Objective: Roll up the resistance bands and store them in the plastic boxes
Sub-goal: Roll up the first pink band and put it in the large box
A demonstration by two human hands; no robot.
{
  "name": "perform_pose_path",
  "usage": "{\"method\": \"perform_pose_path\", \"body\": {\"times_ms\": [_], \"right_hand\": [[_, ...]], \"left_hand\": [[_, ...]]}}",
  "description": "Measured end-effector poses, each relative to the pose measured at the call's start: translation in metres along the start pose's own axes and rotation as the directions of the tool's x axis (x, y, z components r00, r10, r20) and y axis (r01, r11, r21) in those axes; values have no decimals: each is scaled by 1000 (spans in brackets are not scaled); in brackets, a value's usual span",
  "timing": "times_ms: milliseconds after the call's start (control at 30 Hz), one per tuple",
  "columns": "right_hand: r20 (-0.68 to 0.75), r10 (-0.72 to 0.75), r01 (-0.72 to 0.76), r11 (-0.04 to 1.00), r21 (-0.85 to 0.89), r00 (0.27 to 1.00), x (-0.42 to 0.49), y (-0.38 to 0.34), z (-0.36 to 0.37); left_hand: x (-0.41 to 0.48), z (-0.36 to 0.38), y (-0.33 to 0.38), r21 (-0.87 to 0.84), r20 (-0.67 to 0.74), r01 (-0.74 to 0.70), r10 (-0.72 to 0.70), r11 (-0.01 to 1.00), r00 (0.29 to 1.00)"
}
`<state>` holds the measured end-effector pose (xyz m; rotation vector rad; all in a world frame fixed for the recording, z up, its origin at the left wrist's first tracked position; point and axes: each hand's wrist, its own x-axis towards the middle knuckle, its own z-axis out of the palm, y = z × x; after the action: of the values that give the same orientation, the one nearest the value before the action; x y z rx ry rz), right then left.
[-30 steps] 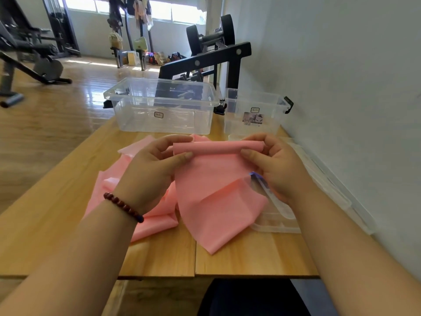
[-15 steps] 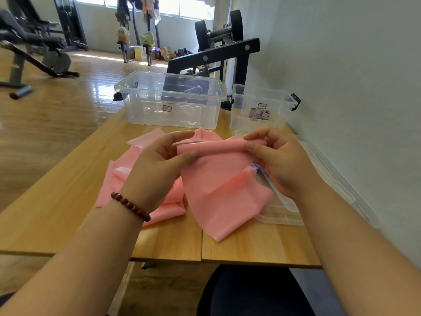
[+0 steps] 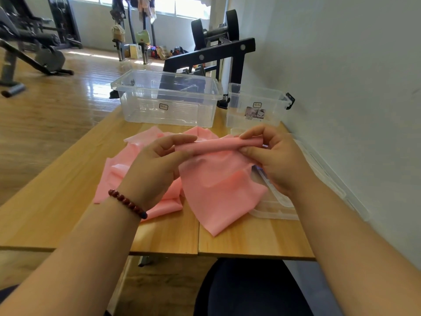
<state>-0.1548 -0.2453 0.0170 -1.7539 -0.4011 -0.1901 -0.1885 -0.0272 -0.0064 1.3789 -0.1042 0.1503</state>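
A pink resistance band hangs above the wooden table, its top edge rolled into a thin tube. My left hand pinches the tube's left end and my right hand pinches its right end. The loose tail drapes down onto the table and over a clear lid. More pink band lies crumpled on the table under my left hand. A large clear plastic box stands at the back of the table, with a smaller clear box to its right; both look open on top.
Clear plastic lids lie flat along the wall on the right. The table's near edge runs just below the band's tail. A black weight rack stands behind the boxes, and gym machines sit on the wood floor at left.
The flat folded top edge has become a tighter, thinner roll between my fingers. Both hands have stayed at the band's ends, and the view has shifted slightly.
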Motion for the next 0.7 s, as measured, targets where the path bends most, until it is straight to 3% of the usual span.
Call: {"method": "perform_pose_path", "body": {"times_ms": [167,367,433,700], "right_hand": [[-3,42,-42,995,88,999,1,4,1],[-65,57,-50,993,104,996,0,4,-2],[-60,76,-70,993,95,995,-1,1,-4],[-29,1,-2,1000,-31,1000,-2,-4,-7]], "left_hand": [[6,0,1,93,-19,-54,56,994,998],[6,6,3,68,-8,-61,62,996,998],[4,7,3,-3,4,-44,44,999,999],[-1,5,2,-16,19,-36,36,999,999]]}}
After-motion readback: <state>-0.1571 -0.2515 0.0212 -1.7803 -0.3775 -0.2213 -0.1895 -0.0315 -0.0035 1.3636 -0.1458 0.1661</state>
